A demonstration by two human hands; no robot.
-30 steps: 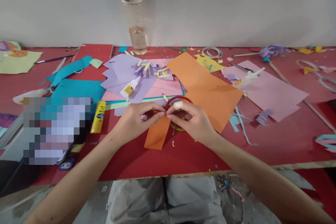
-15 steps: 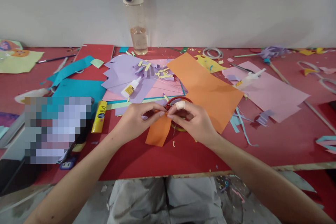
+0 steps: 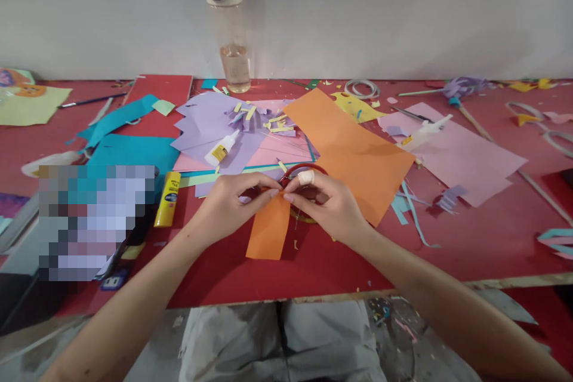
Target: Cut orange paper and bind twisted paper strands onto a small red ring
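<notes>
Near the front middle of the red table, my left hand [image 3: 242, 196] pinches the top edge of a small orange paper strip [image 3: 268, 230]. My right hand [image 3: 326, 198], with a white wrap on one finger, pinches the same top edge, its fingertips close to those of my left. The strip hangs down below the fingertips. Behind my right hand lies a red ring-shaped item [image 3: 305, 166], partly hidden by the fingers. A large orange sheet [image 3: 353, 155] lies just beyond, to the right.
A yellow glue stick [image 3: 168, 199] and a blurred-out flat item stand left of my arm. Beyond are a small glue bottle [image 3: 222, 148], purple sheets, and a tall water bottle [image 3: 235, 59]. Pink paper [image 3: 465, 161] lies right, under another glue bottle [image 3: 427, 133].
The lower end of the orange strip has swung slightly down and left. Both hands keep their pinch in nearly the same place, and the view has shifted slightly.
</notes>
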